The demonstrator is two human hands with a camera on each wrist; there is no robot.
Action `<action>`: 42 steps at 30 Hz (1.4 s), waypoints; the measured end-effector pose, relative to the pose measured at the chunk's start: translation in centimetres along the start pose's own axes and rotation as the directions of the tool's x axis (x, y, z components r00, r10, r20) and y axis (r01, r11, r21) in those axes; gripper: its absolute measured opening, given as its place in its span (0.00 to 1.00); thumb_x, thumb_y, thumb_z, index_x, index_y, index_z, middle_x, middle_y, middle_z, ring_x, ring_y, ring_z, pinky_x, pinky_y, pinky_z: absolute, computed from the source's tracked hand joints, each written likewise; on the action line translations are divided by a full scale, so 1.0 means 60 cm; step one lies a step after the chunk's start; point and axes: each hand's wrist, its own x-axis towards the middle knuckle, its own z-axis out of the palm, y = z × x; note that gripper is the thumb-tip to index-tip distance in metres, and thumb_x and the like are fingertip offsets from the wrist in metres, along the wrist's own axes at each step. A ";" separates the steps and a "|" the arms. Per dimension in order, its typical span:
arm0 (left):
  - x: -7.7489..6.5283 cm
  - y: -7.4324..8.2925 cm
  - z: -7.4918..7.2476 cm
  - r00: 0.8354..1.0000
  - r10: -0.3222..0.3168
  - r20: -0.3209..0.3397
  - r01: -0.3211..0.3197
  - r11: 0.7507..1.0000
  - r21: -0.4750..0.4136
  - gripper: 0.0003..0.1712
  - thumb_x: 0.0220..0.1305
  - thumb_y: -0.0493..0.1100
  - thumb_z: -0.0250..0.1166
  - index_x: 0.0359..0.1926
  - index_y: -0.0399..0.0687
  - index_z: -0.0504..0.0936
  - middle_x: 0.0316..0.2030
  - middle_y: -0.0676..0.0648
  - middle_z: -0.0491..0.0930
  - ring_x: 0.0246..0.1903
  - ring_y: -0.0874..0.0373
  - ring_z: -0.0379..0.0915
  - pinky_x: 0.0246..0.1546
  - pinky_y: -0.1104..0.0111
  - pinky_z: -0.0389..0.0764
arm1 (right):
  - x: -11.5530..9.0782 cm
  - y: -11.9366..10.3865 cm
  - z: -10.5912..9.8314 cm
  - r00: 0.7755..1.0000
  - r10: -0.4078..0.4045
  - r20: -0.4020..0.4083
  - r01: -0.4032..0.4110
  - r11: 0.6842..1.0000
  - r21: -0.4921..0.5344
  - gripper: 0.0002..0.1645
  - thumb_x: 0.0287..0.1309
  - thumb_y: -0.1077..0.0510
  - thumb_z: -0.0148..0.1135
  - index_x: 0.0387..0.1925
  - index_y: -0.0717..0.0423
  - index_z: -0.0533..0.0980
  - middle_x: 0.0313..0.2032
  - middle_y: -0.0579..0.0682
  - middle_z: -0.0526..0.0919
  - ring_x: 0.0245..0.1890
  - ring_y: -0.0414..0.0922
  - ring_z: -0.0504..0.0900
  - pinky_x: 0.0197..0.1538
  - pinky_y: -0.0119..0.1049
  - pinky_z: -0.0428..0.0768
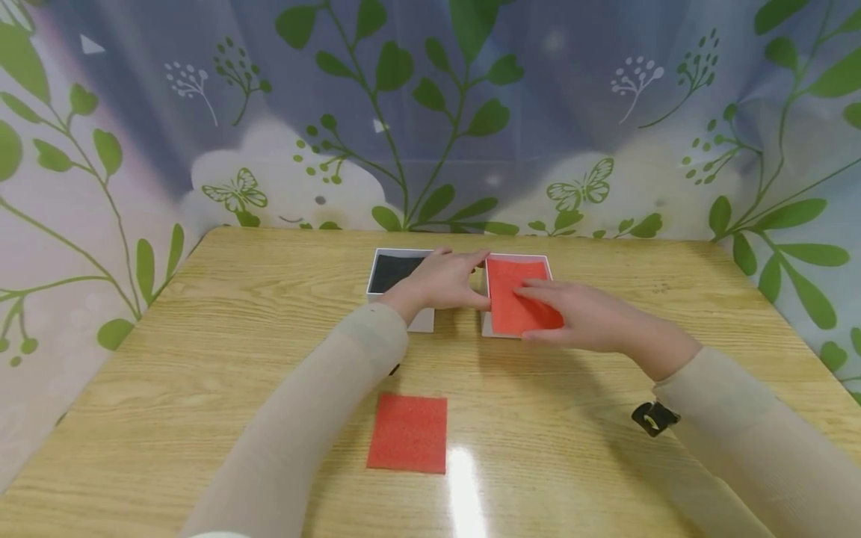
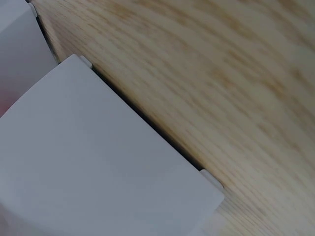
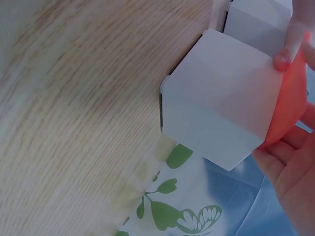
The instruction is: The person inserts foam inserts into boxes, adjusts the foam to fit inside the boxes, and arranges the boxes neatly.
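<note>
A red cloth (image 1: 507, 288) lies over the top of the right-hand white box (image 1: 489, 326), covering most of its opening. My right hand (image 1: 592, 314) rests on this cloth from the right, fingers extended across it. In the right wrist view, the fingers of the right hand (image 3: 293, 169) touch the cloth (image 3: 285, 113) along the box's top edge. Reaching between the two boxes, my left hand (image 1: 447, 280) touches the left side of the right-hand box with thumb and fingers spread. The left wrist view shows mainly a box's white wall (image 2: 98, 157).
Beside it on the left stands another white box (image 1: 422, 321) with a black cloth (image 1: 393, 273) inside. A red square cloth (image 1: 407, 433) lies flat on the wooden table (image 1: 235, 314) nearer me. A leaf-patterned curtain (image 1: 430, 149) hangs behind the table.
</note>
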 end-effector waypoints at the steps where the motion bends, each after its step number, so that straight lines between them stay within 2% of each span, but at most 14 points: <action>1: 0.000 0.000 -0.001 1.000 0.000 -0.001 0.000 1.000 0.002 0.54 0.53 0.68 0.59 0.72 0.48 0.51 0.61 0.53 0.69 0.55 0.63 0.68 0.66 0.58 0.46 | 0.000 0.000 -0.001 1.000 -0.003 0.002 0.003 1.000 -0.005 0.43 0.55 0.43 0.63 0.66 0.59 0.63 0.64 0.60 0.64 0.61 0.59 0.66 0.56 0.53 0.70; 7: 0.003 0.000 -0.001 1.000 0.004 -0.012 -0.004 1.000 0.005 0.54 0.53 0.69 0.59 0.72 0.47 0.51 0.61 0.54 0.69 0.56 0.63 0.68 0.66 0.59 0.46 | 0.001 -0.001 -0.005 1.000 -0.022 0.018 0.022 1.000 -0.018 0.41 0.58 0.44 0.61 0.66 0.61 0.62 0.64 0.60 0.64 0.62 0.58 0.66 0.58 0.53 0.68; 13: 0.005 -0.002 0.000 1.000 0.002 -0.016 -0.002 1.000 0.000 0.53 0.53 0.68 0.59 0.72 0.47 0.51 0.62 0.54 0.68 0.54 0.64 0.69 0.66 0.58 0.46 | 0.005 -0.006 -0.009 0.996 0.007 0.085 -0.009 1.000 0.021 0.41 0.62 0.37 0.51 0.70 0.51 0.57 0.68 0.55 0.59 0.63 0.57 0.63 0.60 0.54 0.65; 15: 0.004 -0.001 -0.001 1.000 0.001 -0.017 -0.001 1.000 0.005 0.53 0.53 0.68 0.59 0.72 0.47 0.51 0.62 0.54 0.68 0.54 0.64 0.70 0.66 0.58 0.46 | 0.006 -0.009 -0.009 0.995 0.000 0.095 -0.002 1.000 0.021 0.39 0.63 0.37 0.49 0.70 0.50 0.57 0.68 0.55 0.58 0.64 0.56 0.62 0.61 0.53 0.63; 20: 0.003 0.000 -0.002 1.000 0.006 -0.025 -0.005 1.000 0.014 0.53 0.53 0.68 0.59 0.72 0.47 0.51 0.62 0.53 0.68 0.54 0.64 0.69 0.66 0.58 0.47 | 0.007 -0.015 -0.003 0.998 -0.028 0.061 0.028 1.000 -0.005 0.34 0.67 0.48 0.51 0.68 0.58 0.58 0.67 0.58 0.58 0.65 0.56 0.60 0.62 0.53 0.62; 23: 0.001 0.001 -0.002 1.000 0.005 -0.027 -0.005 1.000 0.006 0.54 0.52 0.68 0.59 0.72 0.46 0.52 0.62 0.53 0.68 0.55 0.64 0.69 0.66 0.58 0.47 | 0.007 -0.019 0.002 0.999 -0.018 0.039 0.019 0.999 -0.026 0.33 0.66 0.52 0.52 0.68 0.60 0.58 0.67 0.60 0.59 0.64 0.58 0.61 0.61 0.54 0.64; 34: 0.002 0.000 -0.001 1.000 -0.013 -0.016 0.013 1.000 -0.011 0.53 0.53 0.67 0.59 0.72 0.48 0.50 0.63 0.54 0.67 0.60 0.63 0.64 0.66 0.59 0.46 | 0.005 -0.025 0.010 0.999 -0.042 -0.025 0.040 0.995 -0.094 0.30 0.66 0.55 0.52 0.67 0.62 0.60 0.65 0.61 0.62 0.63 0.58 0.63 0.58 0.54 0.67; 42: 0.000 0.004 0.002 1.000 -0.005 -0.010 0.005 1.000 -0.023 0.52 0.53 0.64 0.61 0.72 0.47 0.51 0.63 0.53 0.67 0.59 0.63 0.65 0.66 0.59 0.45 | 0.009 -0.019 0.019 0.994 -0.079 -0.069 0.070 0.990 -0.120 0.29 0.63 0.59 0.56 0.64 0.64 0.65 0.62 0.61 0.66 0.60 0.58 0.68 0.53 0.52 0.73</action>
